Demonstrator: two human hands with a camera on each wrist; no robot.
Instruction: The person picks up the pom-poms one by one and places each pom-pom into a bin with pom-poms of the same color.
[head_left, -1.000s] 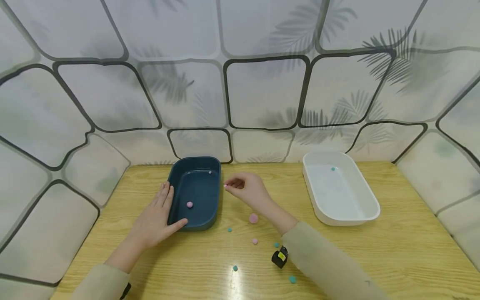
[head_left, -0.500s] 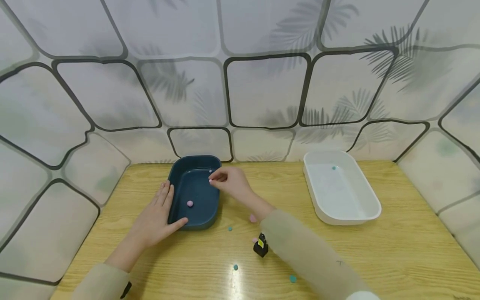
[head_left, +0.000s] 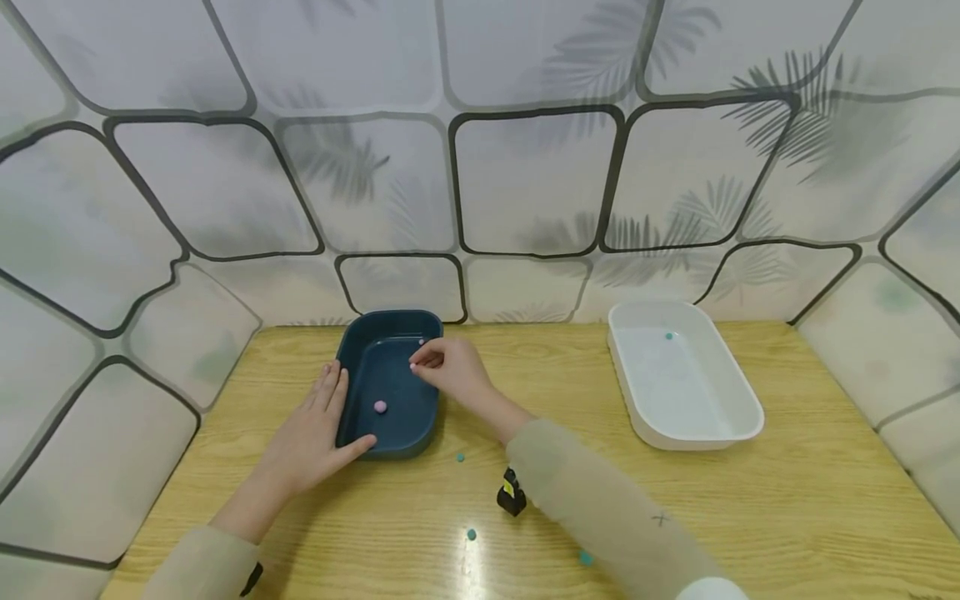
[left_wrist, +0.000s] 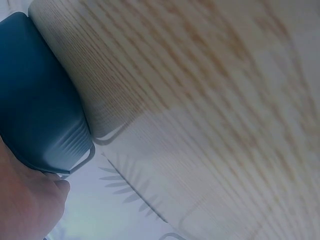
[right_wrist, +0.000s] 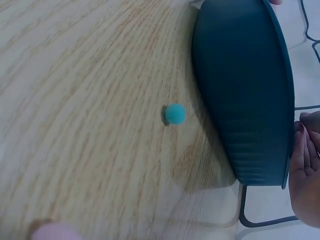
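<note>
My right hand [head_left: 457, 371] is over the right side of the dark blue tray [head_left: 401, 442], pinching a small pink pom-pom [head_left: 412, 367] between thumb and fingertips. My left hand [head_left: 307, 442] lies along the tray's left side, fingers straight against the wall and thumb at the near corner. Inside the tray are a larger pink pom-pom [head_left: 380, 407] near the front and a tiny pink one at the back right. In the left wrist view part of the left hand [left_wrist: 30, 200] shows at the tray's rim.
A white tray [head_left: 686, 375] with one teal pom-pom [head_left: 669, 337] stands at the right. Several teal pom-poms [head_left: 471, 534] lie on the wooden table [head_left: 360, 533]. A pink pom-pom [right_wrist: 55, 232] shows low in the right wrist view. Patterned cloth walls [head_left: 525, 183] enclose the table.
My right hand has moved left with the small pink pom-pom, from beside the blue tray to over it. Its forearm now covers pink pom-poms on the table. The left hand stays put.
</note>
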